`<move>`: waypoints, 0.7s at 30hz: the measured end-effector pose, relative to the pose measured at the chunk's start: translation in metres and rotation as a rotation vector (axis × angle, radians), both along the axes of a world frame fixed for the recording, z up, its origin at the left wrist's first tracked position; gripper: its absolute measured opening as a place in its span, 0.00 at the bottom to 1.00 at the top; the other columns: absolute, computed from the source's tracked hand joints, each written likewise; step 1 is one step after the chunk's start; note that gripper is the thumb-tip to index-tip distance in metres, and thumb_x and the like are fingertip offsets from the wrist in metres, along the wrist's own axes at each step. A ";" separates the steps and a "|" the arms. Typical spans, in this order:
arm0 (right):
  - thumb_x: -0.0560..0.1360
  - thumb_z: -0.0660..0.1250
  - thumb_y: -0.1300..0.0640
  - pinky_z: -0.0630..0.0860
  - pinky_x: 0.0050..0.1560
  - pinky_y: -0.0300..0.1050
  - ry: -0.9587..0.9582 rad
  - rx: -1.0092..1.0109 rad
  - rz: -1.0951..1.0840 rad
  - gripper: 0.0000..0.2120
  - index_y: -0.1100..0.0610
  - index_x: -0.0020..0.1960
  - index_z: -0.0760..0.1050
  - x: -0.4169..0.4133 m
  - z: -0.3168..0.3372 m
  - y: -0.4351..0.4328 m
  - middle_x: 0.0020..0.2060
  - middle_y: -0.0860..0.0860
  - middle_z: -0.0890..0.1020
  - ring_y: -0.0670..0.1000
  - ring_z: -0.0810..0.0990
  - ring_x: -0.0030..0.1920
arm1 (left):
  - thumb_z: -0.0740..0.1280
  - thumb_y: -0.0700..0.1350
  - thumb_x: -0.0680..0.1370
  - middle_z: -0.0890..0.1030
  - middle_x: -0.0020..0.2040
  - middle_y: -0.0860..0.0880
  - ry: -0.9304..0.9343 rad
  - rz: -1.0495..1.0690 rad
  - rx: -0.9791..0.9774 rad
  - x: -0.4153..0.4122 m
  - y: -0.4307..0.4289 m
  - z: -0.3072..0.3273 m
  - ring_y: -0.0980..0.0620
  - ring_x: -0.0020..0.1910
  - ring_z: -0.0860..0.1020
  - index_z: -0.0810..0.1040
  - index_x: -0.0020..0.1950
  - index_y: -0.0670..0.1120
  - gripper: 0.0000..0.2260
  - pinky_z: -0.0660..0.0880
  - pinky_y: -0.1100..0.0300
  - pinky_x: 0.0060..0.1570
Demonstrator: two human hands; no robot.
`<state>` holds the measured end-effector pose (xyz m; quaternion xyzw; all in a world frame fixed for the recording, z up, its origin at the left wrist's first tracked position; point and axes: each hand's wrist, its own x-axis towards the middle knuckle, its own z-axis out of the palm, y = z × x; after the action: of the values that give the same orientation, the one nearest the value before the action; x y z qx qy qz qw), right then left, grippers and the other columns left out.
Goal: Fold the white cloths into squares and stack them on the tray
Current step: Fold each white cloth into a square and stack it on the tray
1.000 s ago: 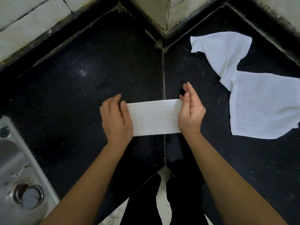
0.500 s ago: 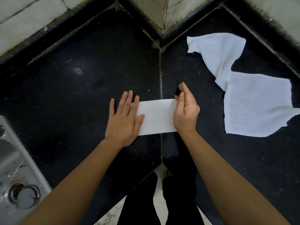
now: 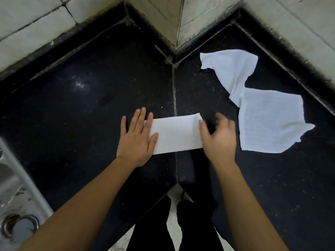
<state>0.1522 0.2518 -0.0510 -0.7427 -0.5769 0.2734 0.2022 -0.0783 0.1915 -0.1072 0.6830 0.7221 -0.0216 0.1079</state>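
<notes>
Head view of a black counter (image 3: 87, 109) set into a tiled wall (image 3: 27, 28) corner at 12 o'clock.

A: folded cloth (image 3: 176, 135), a long white strip lying flat at the middle of the view, its long side running from 9 to 3 o'clock and crossing the counter's seam (image 3: 174, 95). The corner at its far right end curls up slightly.

B: left hand (image 3: 136, 142), palm down, fingers straight and spread wide, pressing flat on the 9 o'clock end of the strip; thumb and fingertips lie on the cloth, the heel of the hand on the counter.

C: right hand (image 3: 220, 140), blurred, at the 3 o'clock end of the strip. Its fingers are spread and loosely bent with nothing visibly gripped, and the thumb tip meets the cloth's end edge.

D: two loose cloths at 2 o'clock, well apart from the strip. The upper cloth (image 3: 230, 71) is crumpled and lies near the wall corner; the lower cloth (image 3: 270, 124) lies mostly flat just beside the right hand, and the two overlap where they meet.

E: steel sink (image 3: 16, 192) at 8 o'clock, with its drain (image 3: 20, 226) near the lower left edge.

F: the person's dark trousers (image 3: 154, 227) at 6 o'clock, between the forearms
</notes>
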 end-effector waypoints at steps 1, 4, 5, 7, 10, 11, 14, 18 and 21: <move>0.78 0.66 0.42 0.74 0.56 0.49 -0.113 -0.100 0.074 0.26 0.56 0.70 0.72 -0.002 -0.001 -0.005 0.62 0.54 0.74 0.53 0.75 0.61 | 0.41 0.60 0.83 0.50 0.82 0.44 0.001 -0.001 0.002 0.000 0.000 0.000 0.47 0.81 0.46 0.51 0.82 0.46 0.30 0.48 0.37 0.76; 0.78 0.67 0.44 0.75 0.51 0.49 -0.171 -0.258 0.092 0.22 0.55 0.66 0.73 -0.007 -0.003 -0.006 0.57 0.53 0.78 0.55 0.77 0.58 | 0.41 0.60 0.83 0.50 0.82 0.43 -0.008 -0.003 0.004 0.001 0.001 -0.001 0.47 0.81 0.46 0.51 0.82 0.46 0.31 0.47 0.37 0.77; 0.78 0.67 0.44 0.77 0.51 0.50 -0.125 -0.308 0.055 0.19 0.55 0.62 0.75 -0.008 0.000 -0.002 0.53 0.51 0.80 0.54 0.79 0.54 | 0.41 0.60 0.83 0.50 0.82 0.43 -0.008 -0.002 0.007 0.001 0.001 -0.001 0.47 0.81 0.46 0.51 0.82 0.46 0.31 0.47 0.37 0.77; 0.77 0.69 0.45 0.78 0.47 0.48 -0.040 -0.433 0.011 0.12 0.53 0.51 0.78 -0.004 0.006 0.010 0.44 0.49 0.81 0.51 0.80 0.44 | 0.41 0.60 0.82 0.50 0.82 0.43 -0.009 -0.002 0.007 0.000 0.001 -0.002 0.47 0.81 0.46 0.51 0.82 0.46 0.30 0.47 0.37 0.77; 0.75 0.70 0.47 0.75 0.39 0.45 -0.009 -0.541 0.057 0.12 0.55 0.41 0.79 -0.001 0.018 0.021 0.36 0.50 0.80 0.49 0.77 0.34 | 0.41 0.60 0.83 0.49 0.82 0.44 -0.005 -0.005 0.003 0.000 0.001 -0.002 0.47 0.81 0.45 0.50 0.82 0.47 0.30 0.46 0.38 0.77; 0.75 0.70 0.47 0.73 0.36 0.44 -0.019 -0.542 0.080 0.12 0.56 0.40 0.78 -0.002 0.019 0.022 0.35 0.50 0.79 0.49 0.76 0.34 | 0.41 0.60 0.83 0.48 0.82 0.44 -0.009 -0.003 0.004 -0.001 0.001 -0.003 0.47 0.81 0.45 0.50 0.82 0.47 0.30 0.46 0.38 0.77; 0.74 0.70 0.48 0.77 0.38 0.44 0.020 -0.507 0.077 0.11 0.56 0.44 0.78 -0.005 0.018 0.022 0.37 0.48 0.80 0.49 0.79 0.37 | 0.41 0.60 0.83 0.48 0.82 0.44 -0.021 -0.005 0.011 -0.001 0.000 -0.003 0.47 0.81 0.45 0.50 0.82 0.47 0.30 0.45 0.38 0.77; 0.73 0.75 0.51 0.82 0.40 0.45 0.412 -0.545 -0.131 0.09 0.52 0.48 0.77 -0.001 0.015 0.020 0.49 0.50 0.82 0.50 0.82 0.48 | 0.41 0.60 0.83 0.48 0.82 0.44 -0.023 -0.009 0.016 0.000 0.000 -0.002 0.47 0.81 0.45 0.50 0.82 0.47 0.30 0.45 0.38 0.77; 0.73 0.76 0.48 0.80 0.41 0.41 0.602 -0.617 -0.219 0.11 0.52 0.51 0.80 0.000 0.017 0.017 0.47 0.49 0.85 0.48 0.83 0.48 | 0.41 0.60 0.83 0.49 0.82 0.44 -0.035 -0.008 0.021 -0.001 0.000 -0.003 0.47 0.81 0.45 0.50 0.82 0.47 0.30 0.44 0.38 0.77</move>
<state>0.1522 0.2688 -0.0341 -0.7122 -0.3017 0.6138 0.1581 -0.0797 0.1911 -0.1098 0.6874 0.7174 -0.0024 0.1134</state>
